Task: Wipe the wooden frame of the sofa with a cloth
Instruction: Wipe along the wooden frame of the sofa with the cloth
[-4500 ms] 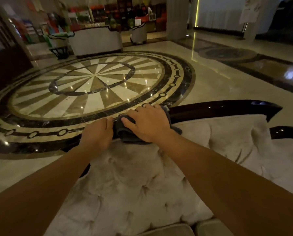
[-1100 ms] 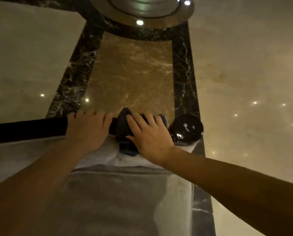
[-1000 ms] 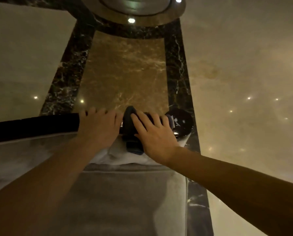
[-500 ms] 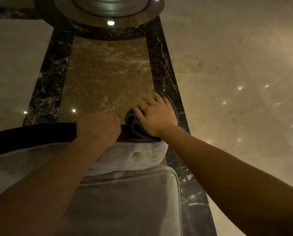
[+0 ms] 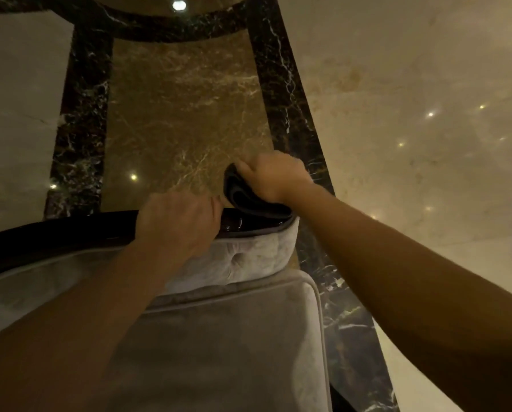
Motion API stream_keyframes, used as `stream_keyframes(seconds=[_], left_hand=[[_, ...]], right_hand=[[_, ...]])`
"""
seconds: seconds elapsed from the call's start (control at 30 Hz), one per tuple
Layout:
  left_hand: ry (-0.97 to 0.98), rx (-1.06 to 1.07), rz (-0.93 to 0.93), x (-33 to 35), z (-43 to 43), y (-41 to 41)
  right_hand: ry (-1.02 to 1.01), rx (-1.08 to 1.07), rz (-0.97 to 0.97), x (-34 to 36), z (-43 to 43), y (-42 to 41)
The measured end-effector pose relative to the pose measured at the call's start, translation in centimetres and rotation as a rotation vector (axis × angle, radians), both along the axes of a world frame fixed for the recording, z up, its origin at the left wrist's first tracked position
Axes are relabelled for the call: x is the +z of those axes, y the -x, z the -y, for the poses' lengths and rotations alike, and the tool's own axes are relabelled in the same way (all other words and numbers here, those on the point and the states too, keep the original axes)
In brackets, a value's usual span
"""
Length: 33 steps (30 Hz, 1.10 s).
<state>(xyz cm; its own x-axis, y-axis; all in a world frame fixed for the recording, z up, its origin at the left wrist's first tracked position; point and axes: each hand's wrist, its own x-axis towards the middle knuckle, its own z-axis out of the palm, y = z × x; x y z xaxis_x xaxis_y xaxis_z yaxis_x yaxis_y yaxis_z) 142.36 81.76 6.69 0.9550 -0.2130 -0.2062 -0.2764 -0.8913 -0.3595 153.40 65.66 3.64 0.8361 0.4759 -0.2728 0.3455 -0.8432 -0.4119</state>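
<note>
The sofa's dark glossy wooden frame (image 5: 70,230) runs along the top of its pale tufted back (image 5: 246,263). My left hand (image 5: 177,224) rests curled over the frame's top rail. Just to its right, my right hand (image 5: 275,176) is shut on a folded dark grey cloth (image 5: 243,197), pressed over the frame's right end and reaching down its far side. The end knob of the frame is hidden under the cloth and hand. A grey seat cushion (image 5: 228,346) lies below.
Polished marble floor (image 5: 183,114) spreads behind the sofa, with dark veined border strips (image 5: 284,84) and small ceiling-light reflections. A beige floor area (image 5: 412,129) lies to the right of the sofa end.
My right hand has slid the cloth from the top rail to the frame's right end and over its far side, covering the round knob. My left hand followed right along the rail.
</note>
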Motion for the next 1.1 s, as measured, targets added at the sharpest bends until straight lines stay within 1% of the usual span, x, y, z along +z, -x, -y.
stream_keyframes(seconds=[0.03,0.07,0.1,0.13,0.17,0.2,0.23,0.3,0.37,0.4,0.43,0.47,0.5,0.53,0.57,0.63,0.67,0.7,0.77,0.93,0.97,1.03,1.1], left_hand=[[0.01,0.002,-0.002,-0.2,0.0,0.0],[0.014,0.006,0.004,-0.2,-0.1,0.1],[0.018,0.007,0.017,-0.1,0.0,0.1],[0.02,0.01,0.032,0.0,0.0,0.1],[0.017,0.012,0.041,0.0,0.0,0.0],[0.014,0.016,0.036,0.1,0.1,0.1],[0.023,0.012,0.037,0.0,0.1,0.0],[0.061,0.018,0.057,-0.3,0.0,0.0],[0.061,-0.011,0.089,-0.5,0.1,-0.2],[0.057,-0.019,0.088,-0.6,0.1,-0.2],[0.059,-0.014,0.084,-0.5,0.1,-0.2],[0.051,-0.002,0.066,-0.4,0.1,-0.1],[0.039,0.006,0.058,-0.3,0.1,0.0],[0.029,0.011,0.055,-0.2,0.1,0.0],[0.019,0.022,0.049,-0.1,0.2,0.0],[0.022,0.03,0.052,0.0,0.0,-0.2],[0.038,0.035,0.051,0.1,0.1,-0.1],[0.056,0.036,0.053,0.0,0.2,0.0],[0.106,0.047,0.099,0.1,0.5,0.0],[0.08,0.044,0.068,0.4,0.3,0.0],[0.068,0.052,0.058,0.4,0.2,-0.1],[0.045,0.03,0.012,-0.3,0.0,-0.2],[0.007,-0.012,-0.015,-0.5,-0.1,-0.2]], right_hand=[[-0.105,-0.106,-0.117,-0.2,0.8,-0.8],[-0.261,-0.245,-0.2,-0.4,1.7,-0.5],[-0.422,-0.369,-0.206,-0.7,2.7,1.1],[-0.541,-0.45,-0.146,-1.3,3.4,3.6],[-0.606,-0.49,-0.075,-1.9,3.6,6.2],[-0.617,-0.486,-0.027,-2.4,3.2,8.7],[-0.585,-0.471,0.018,-2.9,2.6,10.4],[-0.366,-0.397,0.171,-3.0,1.8,11.0],[-0.135,-0.21,0.372,-2.3,1.5,8.9],[-0.056,-0.085,0.422,-1.8,1.3,7.4],[0.002,0.032,0.42,-1.3,0.9,5.6],[0.038,0.12,0.36,-0.8,0.4,3.8],[0.05,0.154,0.291,-0.3,-0.2,2.4],[0.04,0.109,0.247,-0.1,-0.8,1.5],[0.004,0.006,0.252,0.0,-1.3,1.0],[-0.077,-0.245,0.359,0.0,-1.7,1.2],[-0.08,-0.288,0.407,-0.1,-1.5,1.9],[-0.063,-0.278,0.439,-0.4,-1.3,2.7],[-0.026,-0.142,0.452,-0.7,-0.7,4.3],[0.014,0.476,0.412,-0.1,2.4,3.5],[0.034,0.566,0.414,-0.1,2.9,2.8],[0.061,0.658,0.408,-0.1,3.1,1.3],[0.035,0.697,0.384,0.2,1.9,0.3]])
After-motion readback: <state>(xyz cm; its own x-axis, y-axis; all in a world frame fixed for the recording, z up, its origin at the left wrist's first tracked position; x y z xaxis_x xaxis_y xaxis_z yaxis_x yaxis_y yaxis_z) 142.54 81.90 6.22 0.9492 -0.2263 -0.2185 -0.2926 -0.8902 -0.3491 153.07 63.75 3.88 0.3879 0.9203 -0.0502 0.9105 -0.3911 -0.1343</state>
